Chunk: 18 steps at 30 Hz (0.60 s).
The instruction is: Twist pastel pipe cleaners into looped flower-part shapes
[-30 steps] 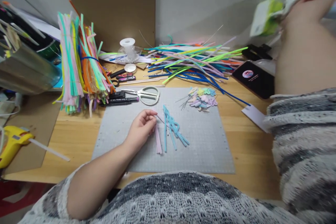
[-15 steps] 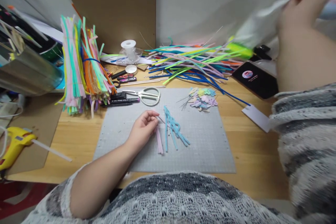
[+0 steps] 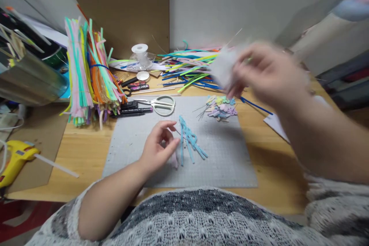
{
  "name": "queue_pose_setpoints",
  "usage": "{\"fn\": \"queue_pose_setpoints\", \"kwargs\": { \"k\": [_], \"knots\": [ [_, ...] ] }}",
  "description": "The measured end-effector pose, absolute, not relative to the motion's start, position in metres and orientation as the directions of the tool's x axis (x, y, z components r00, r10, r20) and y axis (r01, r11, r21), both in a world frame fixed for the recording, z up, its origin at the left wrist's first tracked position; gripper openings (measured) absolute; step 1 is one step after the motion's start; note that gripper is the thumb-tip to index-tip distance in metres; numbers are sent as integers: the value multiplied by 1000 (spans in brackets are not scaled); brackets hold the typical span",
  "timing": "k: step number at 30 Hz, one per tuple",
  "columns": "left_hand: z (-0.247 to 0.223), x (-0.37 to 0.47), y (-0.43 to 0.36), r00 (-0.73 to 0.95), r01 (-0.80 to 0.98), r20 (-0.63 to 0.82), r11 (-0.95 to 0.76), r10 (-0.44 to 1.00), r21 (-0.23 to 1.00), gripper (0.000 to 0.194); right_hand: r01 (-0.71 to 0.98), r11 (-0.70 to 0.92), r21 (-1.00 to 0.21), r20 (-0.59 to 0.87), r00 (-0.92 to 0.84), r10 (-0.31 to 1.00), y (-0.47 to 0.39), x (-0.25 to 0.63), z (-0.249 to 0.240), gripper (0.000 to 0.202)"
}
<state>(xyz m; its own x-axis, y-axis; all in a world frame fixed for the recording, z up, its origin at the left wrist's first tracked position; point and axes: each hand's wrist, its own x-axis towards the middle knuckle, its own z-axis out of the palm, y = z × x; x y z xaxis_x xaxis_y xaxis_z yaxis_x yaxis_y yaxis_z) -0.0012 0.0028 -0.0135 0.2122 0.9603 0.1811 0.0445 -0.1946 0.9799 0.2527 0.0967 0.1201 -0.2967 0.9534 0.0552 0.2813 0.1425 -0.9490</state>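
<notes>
Blurred by motion, my right hand [image 3: 259, 71] is raised above the right side of the grey mat [image 3: 225, 169], its fingers closed on a whitish translucent bag [image 3: 223, 67]. My left hand [image 3: 161, 144] hovers over the middle of the mat, thumb and fingers apart, with a thin wire near its fingertips. Below it lies a pink pipe cleaner piece [image 3: 175, 160], partly hidden by the thumb. Just to the right are several light blue twisted pieces [image 3: 188, 138]. Small pastel flowers on wires [image 3: 223, 108] form a pile at the mat's upper right.
Scissors [image 3: 163, 105] and black markers [image 3: 129, 111] lie at the mat's top left. Bundled pipe cleaners [image 3: 79, 73] stand behind them; loose ones [image 3: 184, 65] spread along the wall. A yellow glue gun [image 3: 17, 157] is at far left, a white card [image 3: 275, 127] at right.
My right hand has come from the upper right down and left, bringing the whitish bag over the mat. My left thumb and fingers have spread apart.
</notes>
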Motion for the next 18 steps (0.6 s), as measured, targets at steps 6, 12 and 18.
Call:
{"fn": "queue_pose_setpoints", "kwargs": {
  "k": [6,12,18],
  "knots": [
    [11,0,-19,518,-24,577,-663,632,748,69,70,-603,-795,-408,-798,444,-4,202,44,19],
    [21,-1,-31,506,28,416,-496,756,868,14,-55,-440,-896,-285,-689,666,-33,199,32,25],
    [22,2,-36,439,-161,-68,153,896,975,15,276,434,-857,214,-576,789,-50,189,31,13]
  ]
}}
